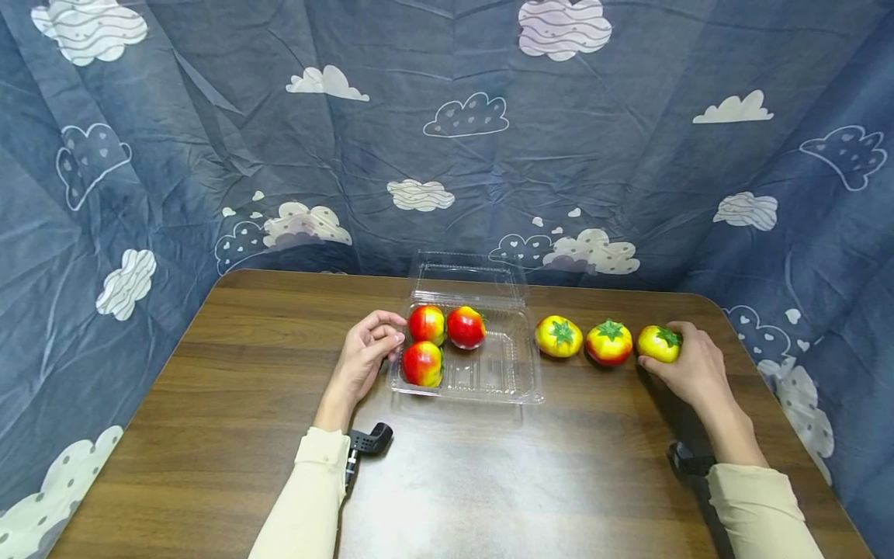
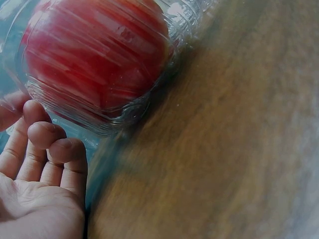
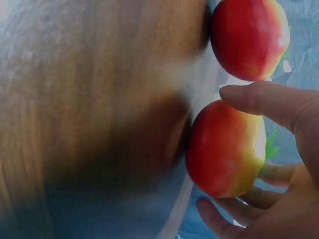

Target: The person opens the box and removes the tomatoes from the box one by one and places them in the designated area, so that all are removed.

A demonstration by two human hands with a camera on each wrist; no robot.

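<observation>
My left hand point(image 1: 365, 351) pinches the left rim of a clear plastic container point(image 1: 503, 392), its lid folded back. In the left wrist view, the left fingertips point(image 2: 47, 134) are at the container's edge, beside a red fruit point(image 2: 97, 57) seen through the plastic wall. Inside the container sit three red-and-yellow fruits point(image 1: 422, 364), all toward its left side. On the right, my right hand point(image 1: 694, 365) grips a yellow-and-red fruit point(image 1: 656, 344) with a green leafy top. The right wrist view shows the thumb on one side of this fruit point(image 3: 224, 152) and fingers on the other.
Two more fruits, one mostly yellow point(image 1: 559, 336) and one red and yellow point(image 1: 609, 342), stand in a row between the container and my right hand. The wooden table point(image 1: 230, 404) ends at a blue cloud-patterned curtain point(image 1: 391, 155) behind the open lid point(image 1: 468, 279).
</observation>
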